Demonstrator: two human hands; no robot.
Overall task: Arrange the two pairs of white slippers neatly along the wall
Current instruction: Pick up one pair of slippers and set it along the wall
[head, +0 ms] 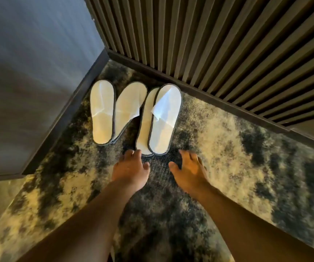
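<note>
Two pairs of white slippers with dark edging lie on the patterned carpet in the corner, toes toward the slatted wall [218, 44]. The left pair [101, 112] sits with its second slipper [128, 106] angled and tucked partly under the first. In the right pair, the top slipper [164, 120] overlaps the one beneath it [146, 120]. My left hand [130, 169] hovers just short of the right pair's heels, fingers spread, fingertips close to the lower slipper. My right hand [189, 172] is open beside it, a little right of the heels, holding nothing.
A dark skirting board [209, 95] runs along the slatted wall. A grey panel [29, 82] with its own dark base closes the left side. The mottled yellow and dark carpet [228, 157] stretches to the right.
</note>
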